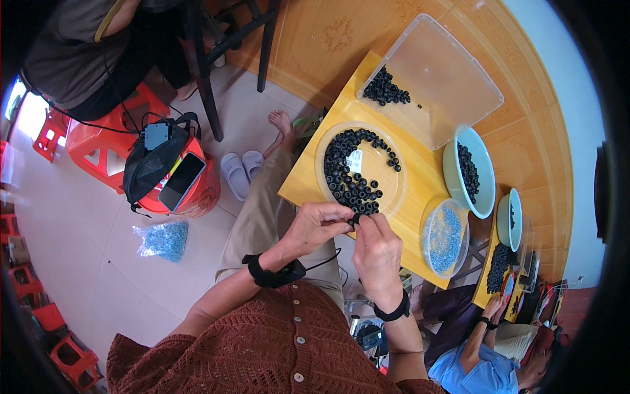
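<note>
My left hand [317, 226] and my right hand [378, 251] meet just below the near edge of a small yellow table [420, 184]. Both pinch the same small black ring [356, 218] between their fingertips. Right above them lies a round clear tray [394, 190] with several black rings spread along its left side. A second round clear dish [434, 211] with small blue pieces sits to the right of my hands.
A clear rectangular tub [446, 79] with black rings stands at the table's far end, a pale green bowl [453, 177] of rings beside it. A red stool [197, 190] with a phone stands left, a bag of blue pieces [164, 240] on the floor. Another person [485, 354] works at lower right.
</note>
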Available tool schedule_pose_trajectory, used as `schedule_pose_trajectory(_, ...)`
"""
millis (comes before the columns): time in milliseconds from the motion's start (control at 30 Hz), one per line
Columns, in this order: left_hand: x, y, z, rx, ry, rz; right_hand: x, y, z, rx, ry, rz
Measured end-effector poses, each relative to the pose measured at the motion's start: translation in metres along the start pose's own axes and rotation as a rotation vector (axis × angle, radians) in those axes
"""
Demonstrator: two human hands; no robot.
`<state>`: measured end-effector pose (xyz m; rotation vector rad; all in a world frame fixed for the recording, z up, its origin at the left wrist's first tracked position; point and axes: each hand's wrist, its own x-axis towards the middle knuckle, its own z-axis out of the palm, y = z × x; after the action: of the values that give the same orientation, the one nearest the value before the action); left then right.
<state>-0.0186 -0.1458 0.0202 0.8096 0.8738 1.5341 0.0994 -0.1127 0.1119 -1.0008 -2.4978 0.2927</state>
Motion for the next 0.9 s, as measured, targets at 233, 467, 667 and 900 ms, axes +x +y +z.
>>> schedule_pose_trajectory(233,-0.002,0.010,-0.007,-0.060,-0.071,-0.056,0.004,0.011,-0.004,0.354,0.027,0.151)
schedule_pose_trajectory(467,-0.002,0.010,-0.001,-0.058,0.001,-0.003,0.001,0.010,0.004,0.340,0.077,0.122)
schedule_pose_trajectory(667,0.000,0.004,0.007,0.064,0.140,0.038,-0.001,0.014,0.015,0.212,0.127,0.054)
schedule_pose_trajectory(900,0.000,0.004,0.005,0.034,0.221,0.043,0.001,0.012,0.019,0.212,0.049,-0.018)
